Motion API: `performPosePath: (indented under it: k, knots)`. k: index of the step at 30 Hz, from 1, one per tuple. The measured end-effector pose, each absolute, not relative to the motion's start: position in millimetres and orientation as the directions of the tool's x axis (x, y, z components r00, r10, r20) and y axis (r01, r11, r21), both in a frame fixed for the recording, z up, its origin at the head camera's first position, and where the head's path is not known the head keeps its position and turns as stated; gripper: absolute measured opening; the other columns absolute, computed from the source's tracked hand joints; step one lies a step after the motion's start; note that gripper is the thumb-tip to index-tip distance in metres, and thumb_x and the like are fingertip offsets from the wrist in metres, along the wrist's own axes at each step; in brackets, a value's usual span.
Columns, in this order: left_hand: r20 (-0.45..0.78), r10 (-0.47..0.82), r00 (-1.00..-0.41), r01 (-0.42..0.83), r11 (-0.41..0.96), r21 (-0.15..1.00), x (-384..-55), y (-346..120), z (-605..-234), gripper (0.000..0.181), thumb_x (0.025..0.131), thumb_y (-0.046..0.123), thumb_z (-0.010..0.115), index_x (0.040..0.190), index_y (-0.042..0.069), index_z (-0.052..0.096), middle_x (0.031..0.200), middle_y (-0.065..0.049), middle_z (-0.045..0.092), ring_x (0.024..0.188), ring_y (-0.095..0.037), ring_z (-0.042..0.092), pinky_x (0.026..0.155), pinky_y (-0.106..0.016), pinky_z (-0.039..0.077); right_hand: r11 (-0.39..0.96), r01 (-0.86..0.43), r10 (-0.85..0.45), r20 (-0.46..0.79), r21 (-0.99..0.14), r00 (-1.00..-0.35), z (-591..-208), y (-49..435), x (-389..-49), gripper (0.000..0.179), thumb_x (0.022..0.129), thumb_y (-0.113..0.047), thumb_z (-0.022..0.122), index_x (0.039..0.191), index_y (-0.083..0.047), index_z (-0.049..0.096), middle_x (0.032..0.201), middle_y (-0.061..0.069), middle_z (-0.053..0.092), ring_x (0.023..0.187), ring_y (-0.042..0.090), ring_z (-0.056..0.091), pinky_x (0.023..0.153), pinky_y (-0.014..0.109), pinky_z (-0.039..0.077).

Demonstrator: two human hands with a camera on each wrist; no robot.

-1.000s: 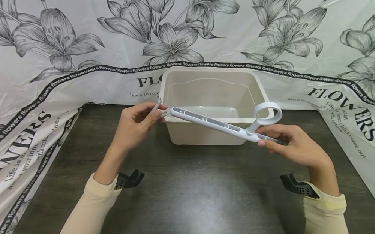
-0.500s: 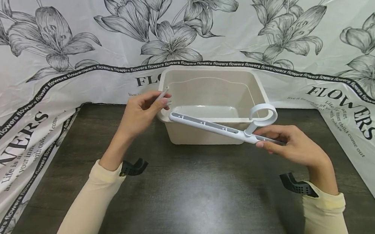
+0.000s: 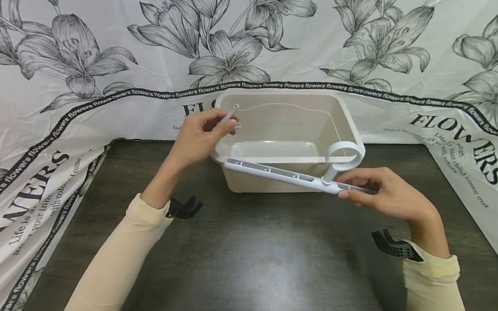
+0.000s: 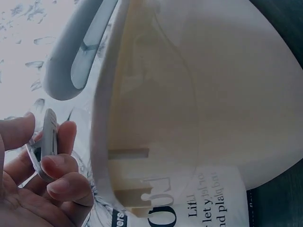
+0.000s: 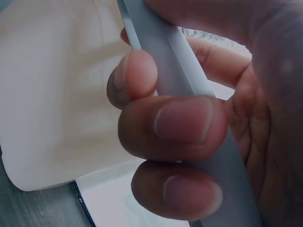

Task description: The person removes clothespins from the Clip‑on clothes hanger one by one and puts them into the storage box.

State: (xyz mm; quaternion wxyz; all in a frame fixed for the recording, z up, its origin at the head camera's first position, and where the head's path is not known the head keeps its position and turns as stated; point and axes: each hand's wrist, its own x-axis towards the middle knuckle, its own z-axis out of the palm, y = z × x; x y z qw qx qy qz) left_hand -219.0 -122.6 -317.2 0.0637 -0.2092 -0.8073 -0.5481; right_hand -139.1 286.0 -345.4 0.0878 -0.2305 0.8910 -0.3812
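My left hand (image 3: 202,139) pinches a small pale plastic piece (image 3: 229,115) over the left rim of a beige bin. In the left wrist view this piece (image 4: 49,135) looks like a folded clip with two thin arms, held between thumb and fingers. My right hand (image 3: 385,192) grips one end of a long white plastic bar (image 3: 273,173) with a slotted, hollow face. A white ring (image 3: 342,145) stands out from the bar near that hand. The bar's free end points left, in front of the bin. Curled fingers (image 5: 184,123) wrap the bar in the right wrist view.
The beige rectangular bin (image 3: 290,116) stands at the back of a dark wooden table (image 3: 259,264). Behind it hangs a white flower-print cloth (image 3: 293,56), which also borders both sides of the table. Black wrist mounts (image 3: 184,209) sit on both sleeves.
My left hand has moved up and to the right with the small plastic piece, away from the bar's end. The bar's free end has dipped slightly; my right hand has barely moved.
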Motion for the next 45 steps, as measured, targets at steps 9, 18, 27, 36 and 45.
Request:
performPosePath:
  k: [9,18,27,36,45]
  knots:
    - [0.291,0.310,-0.905,0.411,0.466,0.783,-239,-114,-310,0.024,0.101,0.031,0.066,0.112,0.012,0.076,0.093,-0.007,0.075,0.071,-0.015,0.060,0.071,-0.031,0.041,0.605,-0.347,-0.489,0.010,-0.716,-0.872,-347,283,-139,0.020,0.096,-0.020,0.074,0.116,-0.021,0.071,0.078,-0.005,0.070,0.069,0.014,0.067,0.061,0.026,0.051]
    - [0.261,0.338,-0.904,0.410,0.520,0.749,-249,-106,-295,0.022,0.101,0.031,0.066,0.110,0.013,0.076,0.094,-0.006,0.075,0.067,-0.016,0.051,0.069,-0.031,0.040,0.607,-0.341,-0.510,-0.022,-0.718,-0.860,-345,281,-138,0.020,0.095,-0.022,0.076,0.114,-0.022,0.073,0.079,-0.006,0.071,0.069,0.014,0.067,0.060,0.027,0.052]
    - [0.239,0.303,-0.923,0.374,0.558,0.740,-250,-98,-287,0.031,0.101,0.034,0.067,0.125,0.015,0.069,0.111,-0.006,0.072,0.083,-0.020,0.063,0.075,-0.032,0.046,0.613,-0.344,-0.511,-0.025,-0.711,-0.859,-346,280,-138,0.019,0.095,-0.022,0.075,0.114,-0.023,0.073,0.078,-0.006,0.070,0.069,0.016,0.067,0.060,0.027,0.052]
    - [0.263,0.260,-0.929,0.367,0.554,0.748,-238,-106,-284,0.044,0.102,0.039,0.063,0.140,0.017,0.059,0.131,-0.008,0.068,0.102,-0.024,0.068,0.081,-0.040,0.053,0.614,-0.355,-0.511,-0.012,-0.705,-0.860,-347,280,-138,0.021,0.095,-0.023,0.076,0.115,-0.024,0.072,0.081,-0.006,0.072,0.068,0.016,0.067,0.059,0.027,0.052]
    - [0.396,0.339,-0.854,0.519,0.492,0.699,-218,-108,-292,0.038,0.102,0.029,0.065,0.134,0.008,0.064,0.128,-0.012,0.067,0.112,-0.025,0.066,0.089,-0.041,0.055,0.617,-0.336,-0.504,-0.028,-0.712,-0.863,-345,278,-138,0.021,0.095,-0.025,0.076,0.115,-0.024,0.072,0.082,-0.005,0.072,0.071,0.013,0.068,0.061,0.028,0.053]
